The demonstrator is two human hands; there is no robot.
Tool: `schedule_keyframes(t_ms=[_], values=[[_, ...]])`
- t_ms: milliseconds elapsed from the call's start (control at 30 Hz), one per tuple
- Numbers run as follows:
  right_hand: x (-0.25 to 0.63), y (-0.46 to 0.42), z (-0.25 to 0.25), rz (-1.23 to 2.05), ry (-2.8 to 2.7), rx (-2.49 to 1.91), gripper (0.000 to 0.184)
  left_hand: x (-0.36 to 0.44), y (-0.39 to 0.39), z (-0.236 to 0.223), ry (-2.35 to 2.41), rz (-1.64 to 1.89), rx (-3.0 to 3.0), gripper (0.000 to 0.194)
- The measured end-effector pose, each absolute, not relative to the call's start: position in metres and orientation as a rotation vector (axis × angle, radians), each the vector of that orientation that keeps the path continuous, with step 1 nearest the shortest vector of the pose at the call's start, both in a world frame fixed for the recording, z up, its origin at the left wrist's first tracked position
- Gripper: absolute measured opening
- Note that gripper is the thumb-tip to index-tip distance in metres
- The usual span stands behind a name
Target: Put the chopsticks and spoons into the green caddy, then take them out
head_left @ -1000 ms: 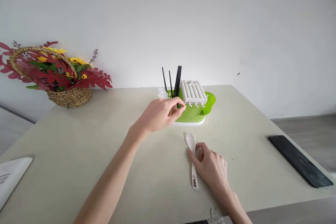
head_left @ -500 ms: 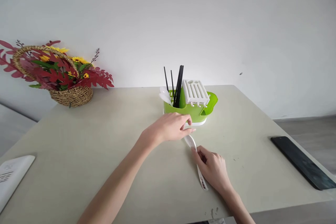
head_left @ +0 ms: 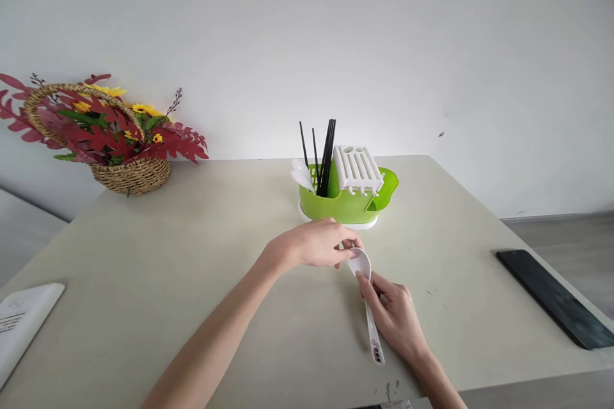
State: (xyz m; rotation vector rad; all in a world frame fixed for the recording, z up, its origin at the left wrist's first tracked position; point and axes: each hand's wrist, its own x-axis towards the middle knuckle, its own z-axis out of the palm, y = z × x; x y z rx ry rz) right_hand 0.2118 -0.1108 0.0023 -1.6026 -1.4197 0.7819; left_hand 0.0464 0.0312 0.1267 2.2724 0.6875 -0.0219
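Observation:
A white spoon (head_left: 373,331) with a small dark and red print on its handle is held between both hands, its bowl pointing away from me. My right hand (head_left: 396,314) grips it where handle meets bowl, thumb on the bowl. My left hand (head_left: 320,244) reaches in from the left, its thumb and fingers closed on the bowl's tip. Just beyond my left hand stands a green cutlery holder (head_left: 330,208) with a white base. Black chopsticks (head_left: 327,156) and white spoons (head_left: 302,172) stick up from its left part.
A white slotted rack (head_left: 358,169) sits on the holder. At the back left is a wicker basket (head_left: 132,177) of artificial flowers. A black phone (head_left: 551,297) lies near the right table edge; a white object (head_left: 29,323) is at the left edge.
My left hand has come from the cutlery holder down to the spoon and taken its bowl. The right hand has taken the spoon up from the table, turning its handle rightward.

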Motion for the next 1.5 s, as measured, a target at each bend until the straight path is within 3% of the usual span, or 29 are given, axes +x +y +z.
schedule_keyframes(t_ms=[267, 533, 733, 967, 1233, 1500], values=[[0.214, -0.115, 0.007, 0.781, -1.403, -1.519, 0.046, 0.025, 0.039, 0.148, 0.714, 0.205, 2.266, 0.022], [0.211, -0.118, 0.005, 0.757, -1.373, -1.541, 0.043, -0.039, 0.042, 0.201, 1.154, 0.900, 2.364, 0.033], [0.215, -0.117, -0.001, 0.762, -1.381, -1.543, 0.039, -0.039, 0.041, 0.203, 1.377, 1.505, 2.360, 0.032], [0.213, -0.118, -0.003, 0.788, -1.357, -1.535, 0.038, -0.019, 0.051, 0.179, 1.388, 1.261, 2.511, 0.025], [0.220, -0.115, -0.011, 0.815, -1.429, -1.525, 0.035, -0.003, 0.072, 0.136, 1.078, 1.310, 2.856, 0.023], [0.217, -0.115, -0.010, 0.823, -1.435, -1.520, 0.034, 0.001, 0.072, 0.127, 1.036, 1.014, 2.915, 0.020]])
